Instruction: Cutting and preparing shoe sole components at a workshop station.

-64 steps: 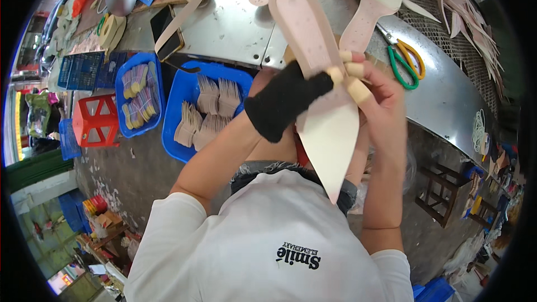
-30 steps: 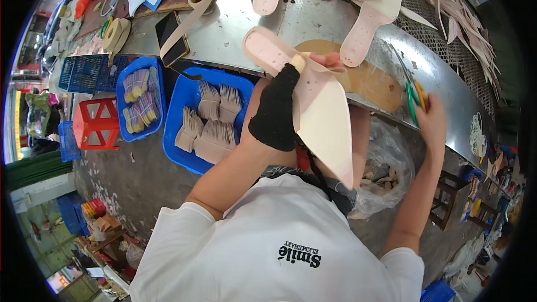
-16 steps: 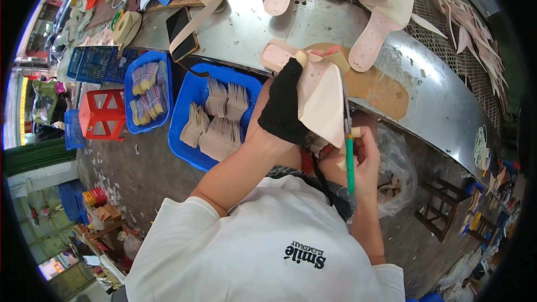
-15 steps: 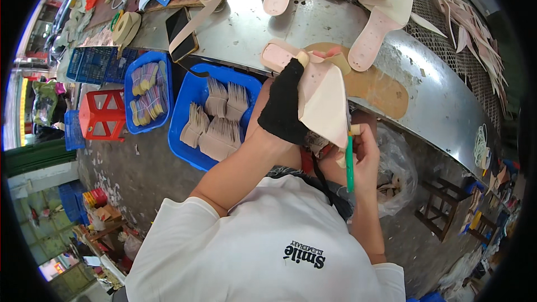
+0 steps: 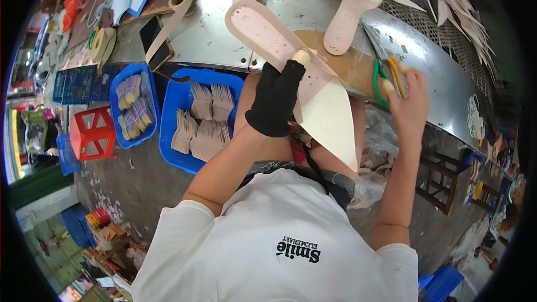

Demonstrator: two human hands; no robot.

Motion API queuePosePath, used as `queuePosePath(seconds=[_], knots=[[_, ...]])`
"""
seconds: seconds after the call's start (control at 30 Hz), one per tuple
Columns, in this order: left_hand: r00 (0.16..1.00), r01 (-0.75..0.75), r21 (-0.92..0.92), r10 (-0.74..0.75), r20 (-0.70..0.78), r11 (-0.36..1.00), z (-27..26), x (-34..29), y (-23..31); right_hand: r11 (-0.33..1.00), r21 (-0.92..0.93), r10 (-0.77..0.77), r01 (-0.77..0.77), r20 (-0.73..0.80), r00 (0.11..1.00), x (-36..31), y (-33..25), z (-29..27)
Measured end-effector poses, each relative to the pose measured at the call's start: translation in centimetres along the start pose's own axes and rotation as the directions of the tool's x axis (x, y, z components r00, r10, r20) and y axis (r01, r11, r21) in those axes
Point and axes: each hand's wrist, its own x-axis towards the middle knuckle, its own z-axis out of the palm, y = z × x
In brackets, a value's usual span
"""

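My left hand [image 5: 274, 98], in a black fingerless glove, grips a pink insole [image 5: 260, 31] by its middle, thumb on top. The insole's rounded end points up and left. From its other end a cream sheet [image 5: 330, 120] flares out and tapers to a point above my lap. My right hand [image 5: 411, 98] holds scissors [image 5: 380, 81] with one green and one yellow-orange handle, fingers at the handles. Their blades point away over the metal bench, apart from the insole. Tan sole-shaped pieces [image 5: 361, 75] lie on the bench beneath.
More pink insoles with cream sheets [image 5: 349, 19] lie on the metal bench [image 5: 212, 33] and mesh. Offcuts [image 5: 458, 17] pile at far right. Blue bins [image 5: 204, 159] of bundled pieces, a red stool [image 5: 92, 134] and a plastic bag [image 5: 375, 159] stand below. A phone [image 5: 154, 39] and tape rolls [image 5: 103, 45] lie left.
My right hand has moved the scissors from the cream sheet's edge, right and away, over the bench. The insole in my left hand has turned, and its sheet now spreads wide. The view has shifted slightly.
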Motion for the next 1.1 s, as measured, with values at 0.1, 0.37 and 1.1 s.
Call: queuePosePath(seconds=[0.1,0.37,1.1], knots=[[0.999,-0.004,0.059,0.001,0.053,0.998,1.4,-0.5,0.5,0.526,0.648,0.225,-0.551,0.519,0.825,0.5,-4.3,-0.3],[0.992,-0.105,0.117,0.095,0.088,0.988,1.8,0.5,0.1,0.333,0.654,0.035,-0.679,0.711,0.702,1.2,-7.8,0.2],[0.835,-0.443,0.664,0.008,0.550,0.602,0.0,0.2,0.6,0.328,0.664,0.412,-0.672,0.540,0.734,2.2,-5.6,0.8]])
